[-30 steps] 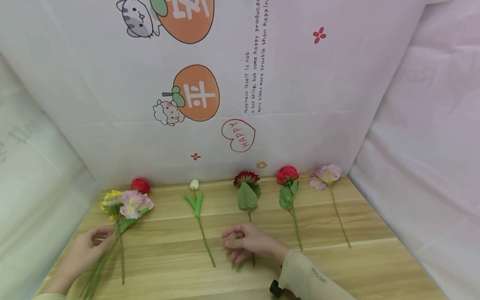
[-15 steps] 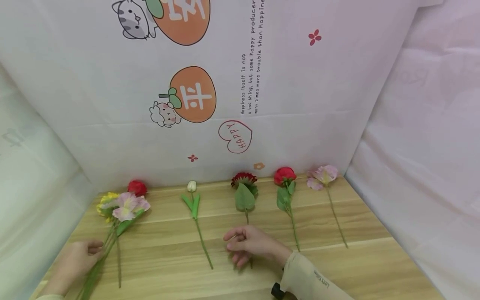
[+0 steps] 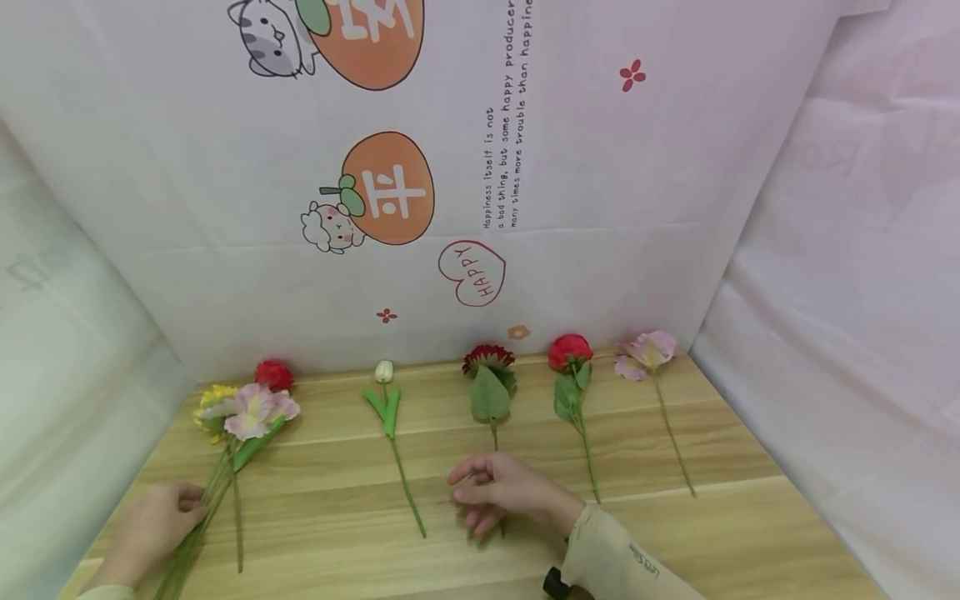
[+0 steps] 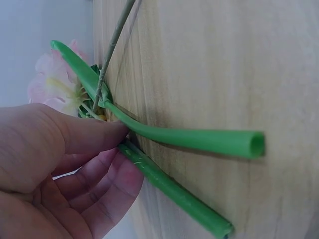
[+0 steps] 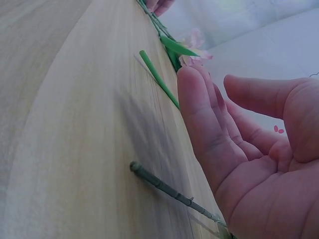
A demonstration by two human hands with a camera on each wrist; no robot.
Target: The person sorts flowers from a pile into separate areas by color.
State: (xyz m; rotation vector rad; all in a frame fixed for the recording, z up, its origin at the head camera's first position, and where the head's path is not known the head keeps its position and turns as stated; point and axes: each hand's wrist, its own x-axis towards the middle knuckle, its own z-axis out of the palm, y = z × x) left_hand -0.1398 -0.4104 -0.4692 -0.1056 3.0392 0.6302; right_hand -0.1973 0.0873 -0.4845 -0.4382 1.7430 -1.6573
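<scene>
On the left, my left hand [image 3: 153,527] pinches green flower stems [image 4: 177,196] between thumb and fingers, low on the bunch. Its heads lie beyond the hand: a pink flower [image 3: 257,410], a yellow flower [image 3: 216,404] and a red flower [image 3: 274,374]. A brown stem [image 3: 238,525] lies just right of the bunch, apart from the fingers. My right hand [image 3: 504,490] hovers with relaxed fingers over the stem of a dark red flower [image 3: 488,358] and holds nothing. Left of it lies a white tulip [image 3: 384,372] with green leaves.
Farther right on the wooden table [image 3: 330,492] lie a red rose-like flower [image 3: 570,353] with leaves and a pale pink flower [image 3: 649,350]. Flower heads point to the printed white backdrop [image 3: 585,250]. White cloth walls [image 3: 847,300] stand at both sides.
My left hand has slid down the stems toward the table's front edge, away from the flower heads, mostly in the first half second. My right hand has stayed in place.
</scene>
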